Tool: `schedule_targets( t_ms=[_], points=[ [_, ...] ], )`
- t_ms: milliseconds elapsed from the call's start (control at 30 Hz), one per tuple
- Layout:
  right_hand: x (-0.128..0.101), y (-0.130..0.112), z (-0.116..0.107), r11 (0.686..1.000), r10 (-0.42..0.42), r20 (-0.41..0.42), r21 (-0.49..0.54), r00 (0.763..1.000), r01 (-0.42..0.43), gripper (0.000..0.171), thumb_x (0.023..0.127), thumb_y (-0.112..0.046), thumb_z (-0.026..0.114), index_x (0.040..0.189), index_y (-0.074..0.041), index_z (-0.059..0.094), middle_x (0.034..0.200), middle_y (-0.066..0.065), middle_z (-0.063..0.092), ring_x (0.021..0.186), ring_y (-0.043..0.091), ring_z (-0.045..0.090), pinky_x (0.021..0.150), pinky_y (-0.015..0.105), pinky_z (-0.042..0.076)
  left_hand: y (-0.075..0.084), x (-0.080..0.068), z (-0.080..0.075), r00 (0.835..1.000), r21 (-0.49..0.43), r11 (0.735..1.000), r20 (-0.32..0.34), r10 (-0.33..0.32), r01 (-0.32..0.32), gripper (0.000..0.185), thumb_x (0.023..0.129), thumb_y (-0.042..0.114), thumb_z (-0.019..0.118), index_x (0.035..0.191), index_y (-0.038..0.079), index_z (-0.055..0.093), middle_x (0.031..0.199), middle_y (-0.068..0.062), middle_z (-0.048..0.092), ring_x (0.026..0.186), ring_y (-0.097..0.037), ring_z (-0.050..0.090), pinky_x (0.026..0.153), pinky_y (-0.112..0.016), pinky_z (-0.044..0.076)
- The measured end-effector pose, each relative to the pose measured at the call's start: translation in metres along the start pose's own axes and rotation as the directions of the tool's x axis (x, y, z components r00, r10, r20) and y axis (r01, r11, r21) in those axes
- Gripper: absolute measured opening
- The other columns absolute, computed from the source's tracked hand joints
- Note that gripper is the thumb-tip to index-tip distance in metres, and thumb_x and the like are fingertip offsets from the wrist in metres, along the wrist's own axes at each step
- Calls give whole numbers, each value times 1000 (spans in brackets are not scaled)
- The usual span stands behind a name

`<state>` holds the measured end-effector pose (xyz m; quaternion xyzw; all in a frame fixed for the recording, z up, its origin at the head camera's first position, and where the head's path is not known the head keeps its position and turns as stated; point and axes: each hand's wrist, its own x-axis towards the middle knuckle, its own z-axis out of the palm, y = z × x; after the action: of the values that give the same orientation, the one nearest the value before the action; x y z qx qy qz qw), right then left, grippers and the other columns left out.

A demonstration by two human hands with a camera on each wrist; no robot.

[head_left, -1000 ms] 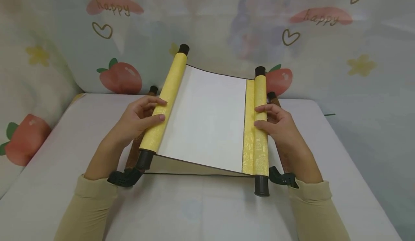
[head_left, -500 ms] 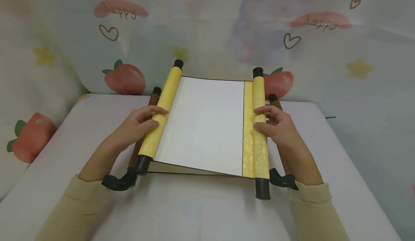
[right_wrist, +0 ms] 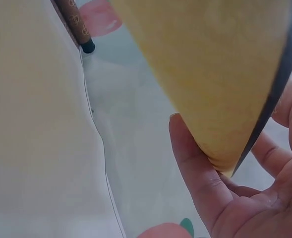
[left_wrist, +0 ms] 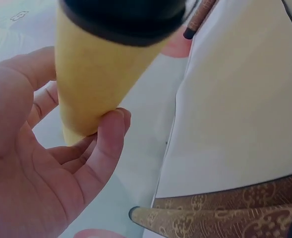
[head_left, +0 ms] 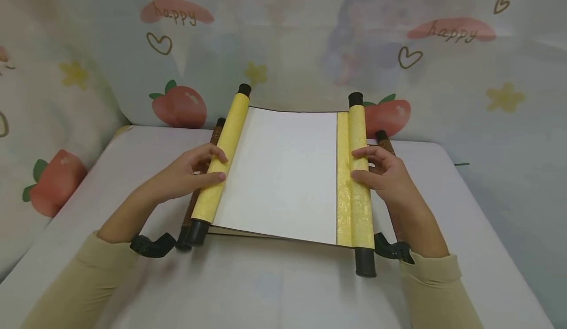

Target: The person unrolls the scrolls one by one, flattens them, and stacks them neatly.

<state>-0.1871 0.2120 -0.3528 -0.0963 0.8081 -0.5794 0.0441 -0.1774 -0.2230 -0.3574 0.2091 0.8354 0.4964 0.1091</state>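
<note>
The left hand (head_left: 186, 174) pinches the left yellow roller (head_left: 231, 134), thumb below and forefinger above on its front, other fingers curled round the side; the forearm comes in from about eight o'clock. The right hand (head_left: 385, 171) pinches the right yellow roller (head_left: 362, 211) the same way, its forearm rising from about five o'clock. Both wrists carry a dark band, and both beige sleeves end just below. Between the hands, in the middle of the head view, the yellow scroll is held partly unrolled above the table (head_left: 252, 299), the left roller leaning toward one o'clock and the right one almost straight up toward twelve. It has two rollers, four black knobs, one white sheet (head_left: 279, 176) and one visible yellow strip (head_left: 343, 196) just beside the right roller. One brown scroll lies beneath it: its two brown rollers show at nine and three o'clock, the left one (head_left: 217, 131) just past the yellow roller and the right one (head_left: 386, 145) beyond the right hand. Three of its black ends are visible in the head view. On the cloth (head_left: 292, 48) toward twelve o'clock are two "happy" words and three yellow flowers.
</note>
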Motion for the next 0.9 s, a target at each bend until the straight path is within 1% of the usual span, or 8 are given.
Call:
schedule_targets(
  t_ms=[133, 267, 367, 467, 600, 733, 900],
  points=[
    [-1, -1, 0, 1000, -9, 5, 6, 1000, 9, 38, 93, -5, 66, 128, -3, 51, 130, 18, 44, 95, 15, 67, 77, 27, 59, -1, -2, -1, 1000, -13, 1000, 12, -8, 8, 29, 95, 15, 67, 120, 13, 52, 113, -14, 56, 91, -32, 59, 71, -37, 55],
    [-2, -1, 1, 1000, -24, 6, 17, 1000, 23, 38, 93, -4, 66, 128, -2, 51, 130, 18, 44, 95, 15, 67, 76, 27, 59, 0, -3, -1, 1000, -19, 1000, 23, 11, -10, 27, 98, 12, 61, 124, 11, 55, 119, -15, 54, 94, -32, 60, 74, -36, 56],
    [-3, -2, 1, 1000, -15, 1, 9, 1000, 15, 38, 93, -4, 66, 128, -2, 51, 131, 19, 44, 95, 15, 67, 76, 26, 58, 2, -4, -2, 999, -4, 1000, 24, 22, -22, 24, 99, 12, 58, 122, 9, 56, 121, -14, 50, 94, -31, 60, 74, -34, 55],
    [-4, -2, 1, 1000, -1, -1, -5, 1000, 1, 39, 93, -5, 66, 129, -3, 51, 132, 19, 44, 95, 16, 66, 77, 26, 58, 4, -3, -1, 1000, 20, 999, 15, 26, -27, 18, 99, 15, 60, 116, 10, 57, 115, -13, 50, 90, -30, 58, 70, -33, 54],
    [-4, -4, -1, 1000, -10, -2, -8, 1000, 10, 39, 93, -5, 67, 128, -3, 51, 132, 19, 44, 94, 15, 67, 77, 25, 58, 5, -1, -1, 999, 59, 998, 0, 34, -34, 19, 96, 20, 66, 112, 13, 57, 110, -11, 51, 91, -29, 58, 68, -34, 53],
    [-4, -4, -2, 1000, -15, 0, -4, 1000, 15, 38, 93, -5, 67, 128, -2, 52, 131, 19, 46, 93, 13, 67, 76, 25, 58, 7, 1, -2, 999, 79, 996, -4, 40, -39, 22, 94, 18, 69, 112, 13, 57, 108, -10, 52, 91, -29, 58, 70, -34, 53],
    [-8, -6, -4, 998, 16, 6, -54, 1000, -15, 39, 93, -7, 67, 129, -4, 52, 135, 18, 47, 94, 15, 66, 76, 27, 58, 9, 0, -3, 1000, 72, 997, -8, 28, -27, 20, 94, 12, 66, 110, 10, 55, 109, -10, 51, 90, -28, 56, 72, -33, 51]
  ],
)
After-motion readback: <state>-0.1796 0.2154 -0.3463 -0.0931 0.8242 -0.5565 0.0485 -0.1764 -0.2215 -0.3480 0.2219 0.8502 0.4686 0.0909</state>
